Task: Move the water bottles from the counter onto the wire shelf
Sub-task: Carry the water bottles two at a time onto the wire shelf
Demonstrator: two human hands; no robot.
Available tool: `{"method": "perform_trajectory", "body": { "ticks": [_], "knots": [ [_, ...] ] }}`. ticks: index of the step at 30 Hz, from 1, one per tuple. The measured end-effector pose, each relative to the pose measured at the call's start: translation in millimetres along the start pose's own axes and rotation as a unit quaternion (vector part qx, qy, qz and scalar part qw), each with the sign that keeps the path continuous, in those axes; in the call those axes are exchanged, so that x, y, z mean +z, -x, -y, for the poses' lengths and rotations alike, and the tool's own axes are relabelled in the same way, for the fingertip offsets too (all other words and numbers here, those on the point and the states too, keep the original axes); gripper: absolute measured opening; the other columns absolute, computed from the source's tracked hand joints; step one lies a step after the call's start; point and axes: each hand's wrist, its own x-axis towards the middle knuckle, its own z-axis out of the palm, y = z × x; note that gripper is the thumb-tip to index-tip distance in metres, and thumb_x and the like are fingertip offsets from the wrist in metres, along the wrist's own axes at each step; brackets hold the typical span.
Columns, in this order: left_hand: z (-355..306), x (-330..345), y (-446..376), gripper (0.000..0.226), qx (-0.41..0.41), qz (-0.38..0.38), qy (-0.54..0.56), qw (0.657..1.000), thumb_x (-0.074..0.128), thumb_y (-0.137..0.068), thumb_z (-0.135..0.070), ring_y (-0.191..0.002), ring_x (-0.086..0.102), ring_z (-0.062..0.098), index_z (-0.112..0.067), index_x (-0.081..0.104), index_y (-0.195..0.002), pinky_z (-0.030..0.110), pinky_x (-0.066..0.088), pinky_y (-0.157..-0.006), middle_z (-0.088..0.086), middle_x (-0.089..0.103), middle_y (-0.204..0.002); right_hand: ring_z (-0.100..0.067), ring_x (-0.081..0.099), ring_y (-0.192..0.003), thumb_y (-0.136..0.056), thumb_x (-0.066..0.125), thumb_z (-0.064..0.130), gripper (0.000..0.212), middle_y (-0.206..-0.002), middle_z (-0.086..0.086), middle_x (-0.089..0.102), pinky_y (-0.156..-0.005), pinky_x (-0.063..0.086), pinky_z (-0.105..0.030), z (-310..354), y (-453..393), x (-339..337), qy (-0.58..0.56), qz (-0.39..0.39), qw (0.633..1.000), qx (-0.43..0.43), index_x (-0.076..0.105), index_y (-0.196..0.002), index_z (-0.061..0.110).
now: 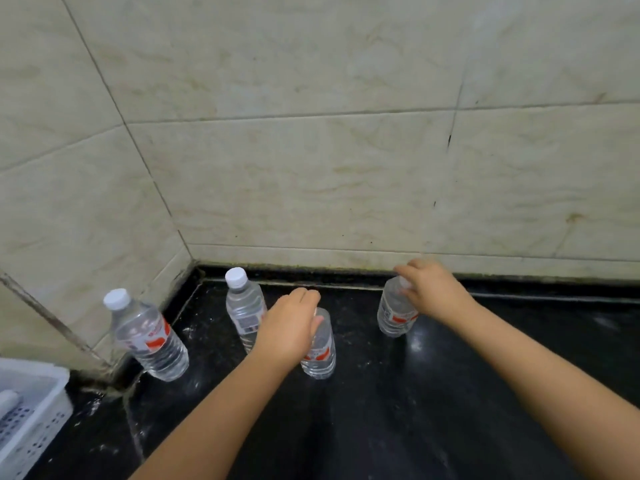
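Four water bottles stood on the black counter (415, 393). Left hand (289, 329) clasped the 6 o'clock bottle (320, 355) at its top; right hand (431, 289) pinched the 3 o'clock bottle (394, 315) by its cap. Risk: top-held bottles could swing or slip. Two bottles (147, 336) (244, 308) remained at 9 o'clock; white basket (33, 410) at 8 o'clock; wire shelf unseen.

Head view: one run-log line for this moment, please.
left hand: grips bottle top | right hand: grips bottle top | untouched: two bottles | all on counter

Four bottles stand on the counter (381, 410): two left near the corner, one centre, one right.
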Motion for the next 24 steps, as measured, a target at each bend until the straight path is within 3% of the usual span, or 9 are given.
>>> {"method": "perform_trajectory", "body": {
  "ticks": [4,9,13,17,20,24],
  "knots": [
    [13.2,-3.5,13.2,0.024,0.034,0.004,0.074,0.997,0.048,-0.093,-0.016,-0.110,0.054,0.021,-0.013,0.051,-0.117,0.031,0.043,-0.091,0.003,0.056,-0.122,-0.047,0.057,-0.096,-0.075,0.062,0.000,0.030,-0.098,-0.035,0.060,-0.084,0.047,-0.042,7.2,30.0,0.2,0.008,0.011,0.999,0.035,0.062,-0.104,-0.010],
    [20.3,-5.9,14.6,0.033,0.025,0.037,0.046,0.998,0.046,-0.093,-0.012,-0.120,0.051,0.027,-0.009,0.050,-0.126,0.037,0.044,-0.100,0.010,0.051,-0.131,-0.035,0.051,-0.110,-0.081,0.057,0.004,0.031,-0.115,-0.023,0.055,-0.092,0.039,-0.033,14.9,60.0,-18.5,0.022,0.001,0.996,0.084,0.060,-0.112,-0.001],
    [17.9,-9.7,13.2,0.028,0.031,0.044,0.008,0.999,0.048,-0.090,-0.014,-0.114,0.054,0.029,-0.015,0.055,-0.117,0.037,0.045,-0.090,0.009,0.057,-0.123,-0.027,0.054,-0.108,-0.079,0.056,0.001,0.028,-0.116,-0.014,0.058,-0.090,0.040,-0.028,12.3,94.7,-41.6,0.057,0.088,0.993,0.051,0.063,-0.106,0.004],
    [-16.0,-17.4,19.6,0.032,0.121,0.066,0.014,0.990,0.051,-0.087,-0.012,-0.118,0.054,0.027,-0.020,0.060,-0.117,0.031,0.044,-0.090,0.006,0.060,-0.126,-0.025,0.057,-0.106,-0.078,0.055,0.000,0.027,-0.113,-0.011,0.060,-0.091,0.041,-0.029,7.8,143.2,-69.5,0.062,0.146,0.986,0.044,0.064,-0.103,0.007],
    [-58.6,-23.8,25.8,0.034,0.179,0.081,0.014,0.980,0.052,-0.085,-0.012,-0.115,0.055,0.027,-0.022,0.062,-0.115,0.030,0.045,-0.089,0.006,0.063,-0.123,-0.022,0.056,-0.106,-0.080,0.056,0.003,0.025,-0.114,-0.008,0.059,-0.090,0.040,-0.026,-1.7,187.7,-91.1,0.055,0.122,0.989,0.068,0.064,-0.103,0.009],
    [-131.7,-37.4,35.4,0.030,0.274,0.081,0.030,0.958,0.059,-0.077,-0.016,-0.106,0.059,0.023,-0.023,0.065,-0.106,0.026,0.046,-0.081,0.003,0.067,-0.112,-0.021,0.056,-0.107,-0.081,0.061,0.007,0.024,-0.115,-0.009,0.059,-0.084,0.032,-0.014,-25.7,257.6,-124.7,0.038,0.025,0.993,0.111,0.064,-0.105,0.007]
  ]
}}
